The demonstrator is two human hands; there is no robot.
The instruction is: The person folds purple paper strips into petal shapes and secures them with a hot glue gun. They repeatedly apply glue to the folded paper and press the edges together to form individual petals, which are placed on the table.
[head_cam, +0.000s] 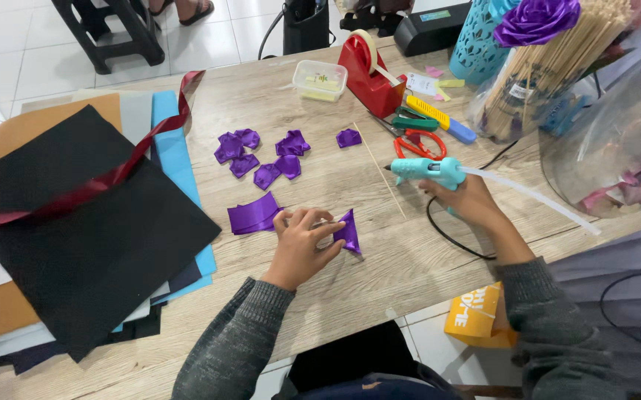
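Head view, wooden table, white tiled floor

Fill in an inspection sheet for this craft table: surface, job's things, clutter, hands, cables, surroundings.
Surface: wooden table, partly covered.
Job's things: folded purple ribbon piece, teal glue gun, finished purple petals.
Clutter: felt sheets, red tape dispenser, scissors, bamboo sticks.
Hands: left hand pinches the ribbon piece; right hand grips the glue gun.
Cables: black cord beside the right hand.
Surroundings: white tiled floor, black stool.
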